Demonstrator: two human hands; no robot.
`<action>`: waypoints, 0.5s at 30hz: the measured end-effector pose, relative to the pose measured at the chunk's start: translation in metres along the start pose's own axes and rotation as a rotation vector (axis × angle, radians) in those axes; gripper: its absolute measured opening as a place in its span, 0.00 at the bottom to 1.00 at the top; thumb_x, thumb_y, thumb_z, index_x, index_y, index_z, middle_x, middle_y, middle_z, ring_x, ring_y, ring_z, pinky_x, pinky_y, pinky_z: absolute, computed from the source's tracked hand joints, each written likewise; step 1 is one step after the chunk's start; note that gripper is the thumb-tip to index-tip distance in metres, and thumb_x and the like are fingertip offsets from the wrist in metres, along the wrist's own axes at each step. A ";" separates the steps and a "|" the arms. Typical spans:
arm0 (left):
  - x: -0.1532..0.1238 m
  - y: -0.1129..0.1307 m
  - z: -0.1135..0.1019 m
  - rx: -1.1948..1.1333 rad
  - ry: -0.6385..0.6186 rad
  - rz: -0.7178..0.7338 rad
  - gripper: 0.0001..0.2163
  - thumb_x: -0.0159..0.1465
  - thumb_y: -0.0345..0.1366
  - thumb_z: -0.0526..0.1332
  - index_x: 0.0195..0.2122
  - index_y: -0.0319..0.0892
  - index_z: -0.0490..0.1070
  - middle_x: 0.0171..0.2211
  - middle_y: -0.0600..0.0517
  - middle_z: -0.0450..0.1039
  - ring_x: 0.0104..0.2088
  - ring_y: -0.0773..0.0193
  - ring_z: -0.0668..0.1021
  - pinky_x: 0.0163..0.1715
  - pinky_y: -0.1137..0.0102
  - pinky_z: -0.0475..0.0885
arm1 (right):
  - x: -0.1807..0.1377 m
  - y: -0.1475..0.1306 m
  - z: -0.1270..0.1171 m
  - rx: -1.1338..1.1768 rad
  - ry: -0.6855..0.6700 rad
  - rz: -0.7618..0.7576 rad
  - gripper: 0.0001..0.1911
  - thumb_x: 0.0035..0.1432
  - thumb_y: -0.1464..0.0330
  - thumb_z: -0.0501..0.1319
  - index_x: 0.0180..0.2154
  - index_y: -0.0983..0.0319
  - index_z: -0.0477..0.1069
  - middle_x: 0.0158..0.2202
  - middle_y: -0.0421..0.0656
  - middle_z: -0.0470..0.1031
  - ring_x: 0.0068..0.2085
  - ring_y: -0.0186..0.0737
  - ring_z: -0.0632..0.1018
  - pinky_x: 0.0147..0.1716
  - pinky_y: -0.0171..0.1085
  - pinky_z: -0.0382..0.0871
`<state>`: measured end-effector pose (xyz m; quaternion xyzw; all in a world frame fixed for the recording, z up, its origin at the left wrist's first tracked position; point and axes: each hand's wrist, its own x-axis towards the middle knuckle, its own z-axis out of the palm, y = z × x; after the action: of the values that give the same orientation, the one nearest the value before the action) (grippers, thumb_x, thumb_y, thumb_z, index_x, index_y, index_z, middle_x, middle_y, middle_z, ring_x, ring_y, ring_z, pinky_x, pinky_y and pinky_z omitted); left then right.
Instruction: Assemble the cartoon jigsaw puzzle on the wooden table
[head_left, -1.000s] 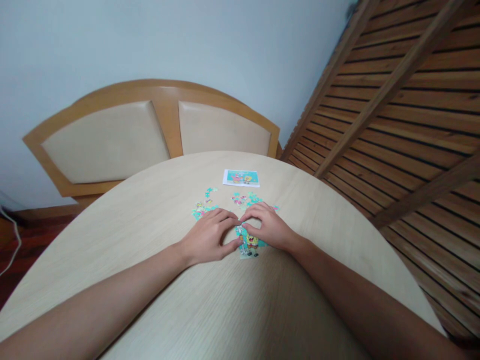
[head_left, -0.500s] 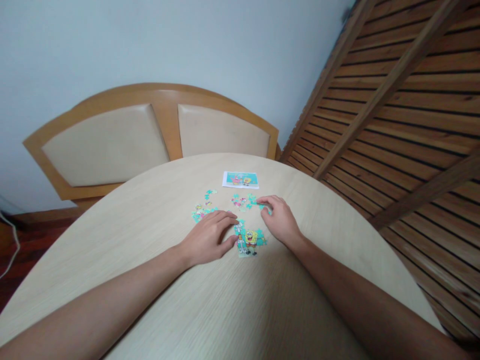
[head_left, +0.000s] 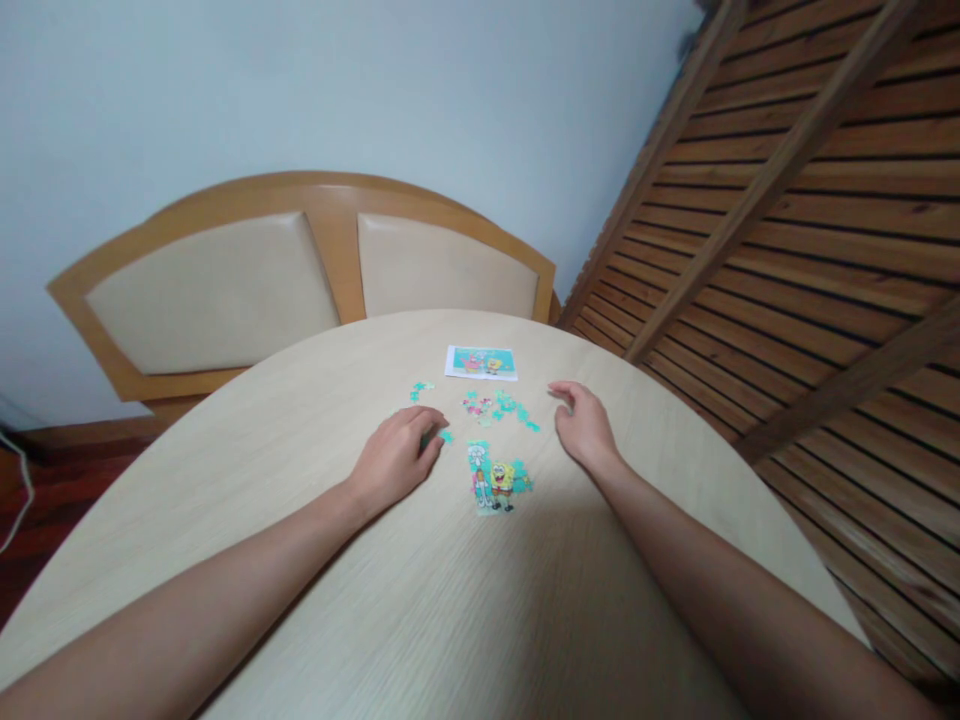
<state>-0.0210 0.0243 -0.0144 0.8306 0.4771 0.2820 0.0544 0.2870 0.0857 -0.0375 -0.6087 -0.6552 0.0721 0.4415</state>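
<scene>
l hand (head_left: pixel 394 462) fingers curled on teal pc (head_left: pixel 446 436) near joined part (head_left: pixel 495 480), pinch unclear. r hand (head_left: pixel 585 425) slack, empty, right of loose pcs (head_left: pixel 499 405). looks like pc-hunting step; lifting one needs fine fingertip pinch.

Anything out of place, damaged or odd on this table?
Nothing stands out. Loose pieces lie flat between the left hand and right hand, just beyond the joined part. The picture card lies flat near the far edge of the table. Nothing looks bent or torn.
</scene>
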 end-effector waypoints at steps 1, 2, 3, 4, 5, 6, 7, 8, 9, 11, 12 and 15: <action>0.001 -0.002 0.000 0.002 0.010 -0.009 0.09 0.67 0.33 0.58 0.48 0.43 0.71 0.49 0.46 0.77 0.50 0.54 0.77 0.53 0.54 0.73 | 0.002 0.002 0.001 0.033 0.006 0.009 0.21 0.54 0.78 0.53 0.46 0.61 0.75 0.45 0.48 0.80 0.47 0.46 0.79 0.53 0.51 0.71; 0.002 -0.004 -0.001 0.004 0.022 -0.016 0.09 0.67 0.34 0.59 0.48 0.43 0.72 0.48 0.46 0.77 0.50 0.54 0.77 0.52 0.54 0.73 | 0.003 0.004 0.001 0.061 0.007 0.011 0.20 0.55 0.77 0.53 0.46 0.61 0.75 0.44 0.48 0.80 0.45 0.45 0.80 0.52 0.49 0.72; 0.002 -0.006 -0.001 0.005 0.030 -0.023 0.09 0.67 0.34 0.59 0.47 0.43 0.72 0.47 0.46 0.77 0.49 0.54 0.77 0.52 0.54 0.73 | 0.003 0.004 0.002 0.083 0.003 0.010 0.19 0.56 0.76 0.52 0.46 0.62 0.75 0.42 0.48 0.81 0.43 0.44 0.80 0.50 0.48 0.73; 0.003 -0.007 -0.001 0.003 0.036 -0.031 0.08 0.67 0.35 0.60 0.47 0.43 0.72 0.46 0.46 0.77 0.49 0.53 0.77 0.52 0.54 0.73 | 0.003 0.003 0.002 0.100 -0.009 0.006 0.18 0.58 0.75 0.53 0.46 0.62 0.75 0.41 0.48 0.81 0.42 0.43 0.80 0.48 0.47 0.74; 0.003 -0.007 -0.001 0.001 0.040 -0.038 0.08 0.67 0.36 0.60 0.47 0.43 0.73 0.46 0.47 0.78 0.49 0.53 0.77 0.52 0.53 0.73 | 0.002 0.001 0.003 0.108 -0.029 -0.005 0.17 0.59 0.74 0.53 0.46 0.62 0.75 0.41 0.48 0.81 0.42 0.43 0.80 0.48 0.47 0.74; 0.004 -0.007 -0.001 -0.001 0.040 -0.041 0.08 0.68 0.36 0.60 0.46 0.44 0.73 0.46 0.47 0.78 0.49 0.53 0.77 0.52 0.53 0.73 | 0.001 -0.002 0.003 0.101 -0.058 -0.028 0.15 0.60 0.72 0.54 0.46 0.62 0.76 0.42 0.48 0.81 0.43 0.44 0.80 0.48 0.47 0.74; 0.004 -0.007 -0.001 -0.002 0.035 -0.039 0.08 0.68 0.36 0.60 0.46 0.44 0.73 0.46 0.47 0.78 0.49 0.53 0.77 0.52 0.53 0.72 | -0.001 -0.006 0.003 0.084 -0.093 -0.058 0.14 0.60 0.70 0.56 0.46 0.61 0.76 0.44 0.48 0.81 0.45 0.45 0.80 0.50 0.47 0.73; 0.004 -0.006 -0.001 -0.003 0.027 -0.029 0.08 0.68 0.36 0.60 0.46 0.44 0.74 0.47 0.47 0.78 0.49 0.53 0.76 0.53 0.53 0.72 | -0.003 -0.011 0.002 0.048 -0.136 -0.107 0.14 0.61 0.68 0.58 0.47 0.61 0.76 0.47 0.49 0.80 0.48 0.47 0.79 0.52 0.49 0.71; 0.004 -0.005 -0.002 -0.003 0.017 -0.013 0.08 0.68 0.36 0.60 0.46 0.44 0.75 0.48 0.47 0.77 0.50 0.53 0.76 0.53 0.53 0.72 | -0.006 -0.015 0.002 -0.002 -0.181 -0.160 0.15 0.63 0.65 0.59 0.49 0.60 0.76 0.50 0.49 0.79 0.51 0.49 0.77 0.55 0.51 0.69; 0.004 -0.002 -0.003 0.004 -0.005 0.035 0.08 0.68 0.37 0.60 0.46 0.45 0.76 0.49 0.47 0.77 0.50 0.53 0.76 0.53 0.53 0.72 | -0.010 -0.024 0.000 -0.089 -0.264 -0.233 0.16 0.64 0.61 0.60 0.51 0.57 0.76 0.53 0.47 0.78 0.55 0.52 0.74 0.56 0.54 0.65; 0.004 -0.001 -0.003 0.009 -0.013 0.057 0.08 0.68 0.37 0.60 0.45 0.45 0.77 0.50 0.47 0.76 0.51 0.53 0.76 0.53 0.54 0.72 | -0.012 -0.028 -0.001 -0.121 -0.285 -0.246 0.16 0.64 0.61 0.61 0.51 0.56 0.77 0.53 0.46 0.78 0.55 0.53 0.73 0.56 0.54 0.65; 0.004 0.002 -0.004 0.023 -0.020 0.076 0.08 0.68 0.38 0.61 0.43 0.45 0.78 0.49 0.47 0.76 0.50 0.53 0.76 0.52 0.54 0.73 | -0.014 -0.033 -0.004 -0.165 -0.289 -0.227 0.11 0.63 0.63 0.62 0.46 0.55 0.79 0.50 0.45 0.79 0.53 0.52 0.74 0.54 0.53 0.66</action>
<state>-0.0204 0.0258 -0.0090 0.8516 0.4477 0.2699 0.0388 0.2635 0.0638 -0.0207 -0.5484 -0.7799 0.0542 0.2968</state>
